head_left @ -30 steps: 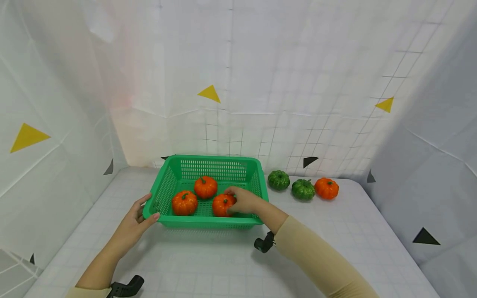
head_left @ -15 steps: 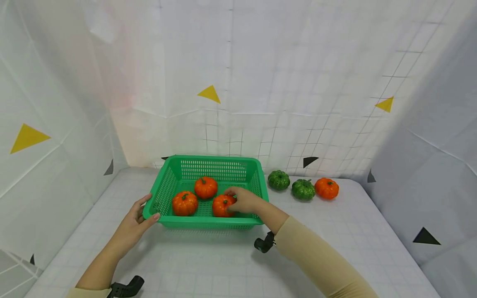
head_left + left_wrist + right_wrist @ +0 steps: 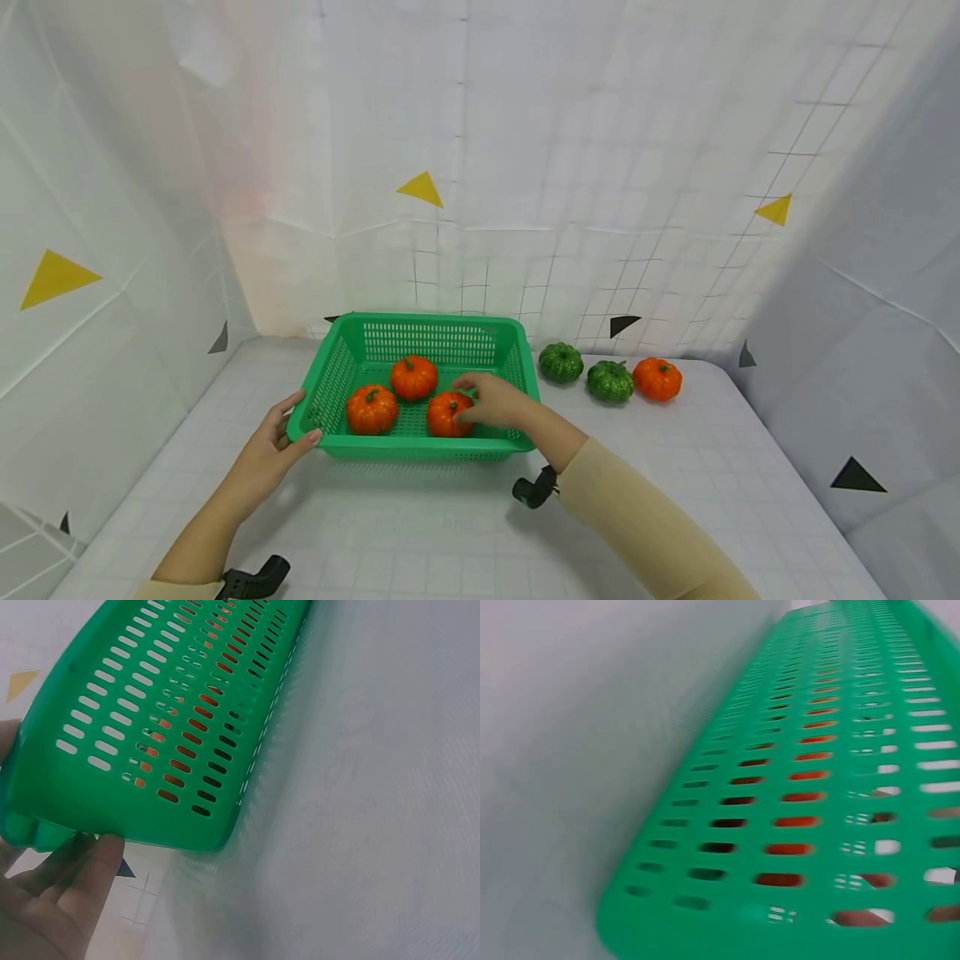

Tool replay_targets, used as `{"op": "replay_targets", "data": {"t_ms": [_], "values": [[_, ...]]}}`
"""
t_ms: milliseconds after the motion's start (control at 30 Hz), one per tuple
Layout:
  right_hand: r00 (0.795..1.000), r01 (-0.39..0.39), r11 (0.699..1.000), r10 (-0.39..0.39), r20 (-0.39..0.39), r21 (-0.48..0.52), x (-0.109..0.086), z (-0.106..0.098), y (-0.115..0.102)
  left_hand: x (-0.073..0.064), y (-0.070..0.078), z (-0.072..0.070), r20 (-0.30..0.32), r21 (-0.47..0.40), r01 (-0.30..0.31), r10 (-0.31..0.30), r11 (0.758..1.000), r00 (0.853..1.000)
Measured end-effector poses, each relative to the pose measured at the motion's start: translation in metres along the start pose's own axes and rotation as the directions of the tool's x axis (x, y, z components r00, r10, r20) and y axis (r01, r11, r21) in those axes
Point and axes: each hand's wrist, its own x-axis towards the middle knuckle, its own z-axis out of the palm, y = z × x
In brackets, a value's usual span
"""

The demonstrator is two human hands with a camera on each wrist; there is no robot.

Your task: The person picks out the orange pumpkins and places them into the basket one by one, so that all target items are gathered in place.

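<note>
A green plastic basket stands on the table with three small orange pumpkins inside: one at the back, a front-left pumpkin and a front-right pumpkin. My left hand grips the basket's left front corner, thumb on the rim; the left wrist view shows its fingers at the rim. Inside the basket, my right hand is at the right side of the front-right pumpkin, fingers loosely spread around it. In the right wrist view the basket wall hides most of that hand.
Right of the basket, two green pumpkins, a rear one and a nearer one, sit in a row with another orange pumpkin. White sheeting walls the table at the back and both sides.
The right hand has loosened and drawn slightly right, so more of the front-right pumpkin shows. The left hand and the basket look unmoved.
</note>
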Motion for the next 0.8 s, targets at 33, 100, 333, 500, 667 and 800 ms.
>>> {"op": "replay_targets", "data": {"t_ms": [33,100,333,500,667,800], "values": [[1.0,0.007,1.0,-0.007,-0.001,0.0,-0.002,-0.002,-0.001,0.0,0.0,0.0,0.001,-0.001,0.001,-0.001,1.0,1.0],[1.0,0.019,1.0,-0.019,0.001,0.006,-0.007,-0.006,-0.003,0.0,0.0,0.0,0.0,0.0,0.001,-0.001,1.0,1.0],[0.998,0.058,0.998,-0.057,-0.027,0.031,-0.027,-0.019,-0.007,-0.001,0.001,0.001,0.004,0.004,-0.009,0.009,1.0,1.0],[0.995,0.072,0.997,-0.07,-0.073,0.029,-0.044,-0.028,-0.007,-0.001,0.002,0.001,0.0,0.013,-0.012,0.012,1.0,1.0],[0.984,0.102,0.995,-0.099,-0.15,0.013,-0.061,-0.035,-0.007,-0.001,0.002,0.001,0.002,0.012,-0.01,0.01,1.0,1.0],[0.975,0.116,0.993,-0.111,-0.193,0.014,-0.07,-0.038,-0.003,-0.001,0.002,0.0,0.006,0.014,-0.014,0.013,1.0,1.0]]}}
